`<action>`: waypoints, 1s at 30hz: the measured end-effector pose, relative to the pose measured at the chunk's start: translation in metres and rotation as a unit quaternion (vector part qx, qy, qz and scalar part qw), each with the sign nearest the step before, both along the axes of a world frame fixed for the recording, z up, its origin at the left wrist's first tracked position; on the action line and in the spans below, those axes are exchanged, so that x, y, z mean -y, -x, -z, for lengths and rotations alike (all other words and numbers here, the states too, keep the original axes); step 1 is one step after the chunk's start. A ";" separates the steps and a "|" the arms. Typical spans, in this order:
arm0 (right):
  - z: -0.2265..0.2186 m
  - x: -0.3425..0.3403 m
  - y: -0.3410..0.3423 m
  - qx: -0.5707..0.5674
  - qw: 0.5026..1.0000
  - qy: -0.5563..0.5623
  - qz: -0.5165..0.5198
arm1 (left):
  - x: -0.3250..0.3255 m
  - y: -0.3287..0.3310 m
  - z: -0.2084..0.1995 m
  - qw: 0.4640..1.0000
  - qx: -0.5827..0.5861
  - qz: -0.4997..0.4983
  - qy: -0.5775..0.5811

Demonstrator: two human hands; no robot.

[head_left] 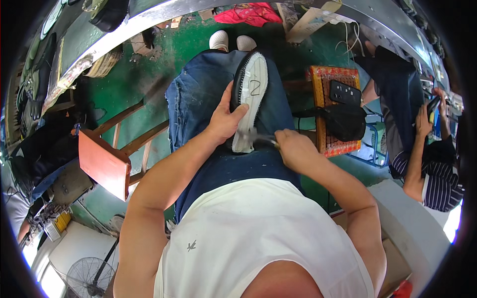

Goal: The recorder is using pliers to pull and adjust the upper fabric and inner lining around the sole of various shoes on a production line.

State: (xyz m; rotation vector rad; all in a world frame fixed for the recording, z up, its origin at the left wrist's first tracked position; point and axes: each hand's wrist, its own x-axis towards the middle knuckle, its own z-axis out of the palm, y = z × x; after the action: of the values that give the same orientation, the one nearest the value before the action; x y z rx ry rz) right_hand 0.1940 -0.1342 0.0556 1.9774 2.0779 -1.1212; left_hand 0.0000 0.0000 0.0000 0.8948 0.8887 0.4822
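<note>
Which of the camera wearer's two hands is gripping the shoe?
The left hand: its thumb lies on the pale underside of the shoe. The right hand instead holds a thin tool, blurred at its head.

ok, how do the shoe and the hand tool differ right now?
The shoe is long and broad; the hand tool is smaller and slimmer. The shoe points away from the person; the tool lies crosswise. The left hand holds the shoe, the right hand the tool. The shoe is sharp; the tool's head is blurred. Both are above the blue jeans.
</note>
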 end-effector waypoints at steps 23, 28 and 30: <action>0.007 -0.047 -0.015 -0.139 0.989 -0.035 0.032 | -0.005 0.034 -0.018 0.895 -0.291 0.217 -0.259; 0.049 -0.014 -0.023 -0.379 0.863 0.047 0.331 | -0.039 0.011 0.015 0.962 -0.222 0.034 -0.152; 0.051 -0.007 -0.026 -0.407 0.843 0.057 0.348 | -0.048 0.016 0.000 0.995 -0.103 0.011 0.000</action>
State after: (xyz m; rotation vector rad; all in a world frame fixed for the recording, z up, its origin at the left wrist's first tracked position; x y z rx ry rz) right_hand 0.2199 -0.1274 0.0043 2.5465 1.3724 -2.5133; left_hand -0.0157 0.0481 -0.0004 0.9646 1.0649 0.3760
